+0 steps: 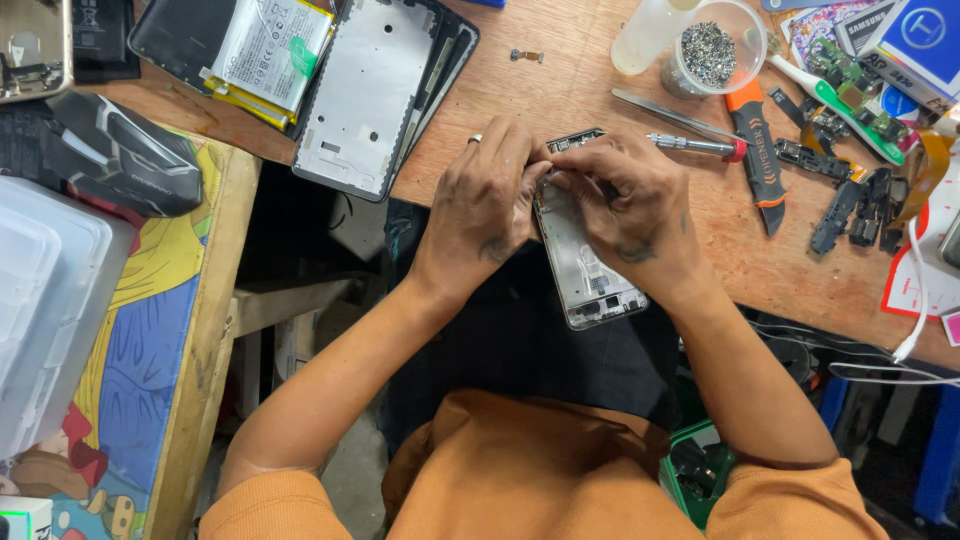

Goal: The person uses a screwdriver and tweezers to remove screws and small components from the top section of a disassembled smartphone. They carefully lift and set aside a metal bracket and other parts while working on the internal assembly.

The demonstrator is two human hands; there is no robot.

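An opened silver phone frame (585, 270) lies at the near edge of the wooden table (560, 90), its bare insides facing up. My left hand (485, 205) grips its upper left side, fingers curled over the top, a ring on one finger. Opposite it, my right hand (630, 205) pinches at the same upper part of the frame. The fingertips of both hands meet there and hide whatever small part sits between them. The lower end of the frame sticks out over my lap.
A screwdriver (695, 146), tweezers (660, 112) and an orange-handled knife tool (757, 150) lie right of my hands. Behind stands a clear cup of screws (712, 50). Small black parts (850, 205) lie far right. A second phone frame (365, 90) and battery (270, 45) lie upper left.
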